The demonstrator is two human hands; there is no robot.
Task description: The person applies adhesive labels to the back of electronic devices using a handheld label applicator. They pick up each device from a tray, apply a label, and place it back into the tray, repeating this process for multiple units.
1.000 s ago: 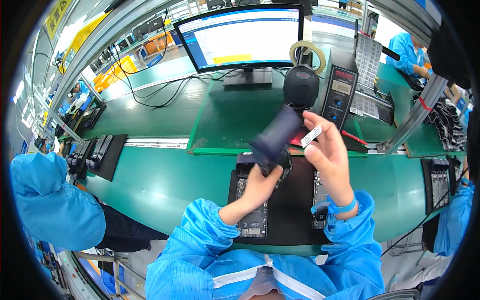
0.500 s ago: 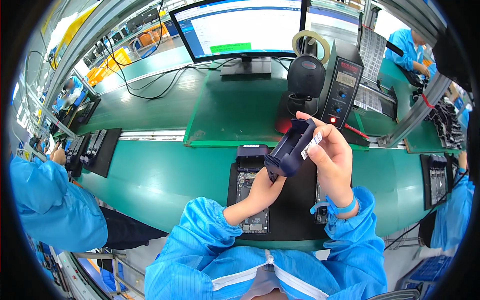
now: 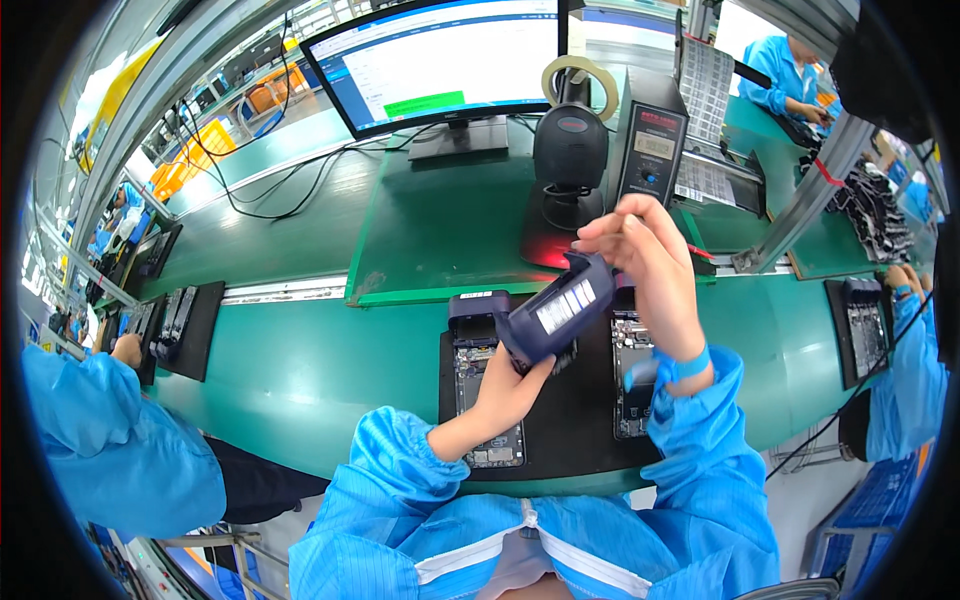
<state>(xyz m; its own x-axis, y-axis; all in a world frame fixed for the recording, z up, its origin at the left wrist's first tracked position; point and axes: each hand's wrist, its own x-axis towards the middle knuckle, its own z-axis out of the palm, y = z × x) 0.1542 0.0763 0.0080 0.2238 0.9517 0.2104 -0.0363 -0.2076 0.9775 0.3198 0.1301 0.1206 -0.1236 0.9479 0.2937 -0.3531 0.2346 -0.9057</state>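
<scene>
A dark purple-black plastic housing (image 3: 532, 338) is held tilted in front of me, with a white barcode label (image 3: 567, 307) on its outer side. My left hand (image 3: 508, 392) grips its lower end. By its upper end is my right hand (image 3: 655, 265), fingers bent loosely and apart, with nothing visible in them; whether a fingertip touches the housing is unclear. Below lies a black mat (image 3: 568, 425) carrying two devices with exposed circuit boards: the left device (image 3: 490, 430) is partly behind my left hand, the right device (image 3: 632, 405) beside my right wrist.
Behind the housing stands a black scanner (image 3: 570, 150) with a tape roll hung on it. A counter box (image 3: 650, 150) and a label strip (image 3: 705, 85) are to its right. A monitor (image 3: 440, 65) stands at the back. Co-workers in blue (image 3: 120, 430) sit on both sides.
The housing has turned so its labelled outer side faces up. My right hand has let go of the label at the housing's side and lifted toward the upper end. The view has shifted slightly.
</scene>
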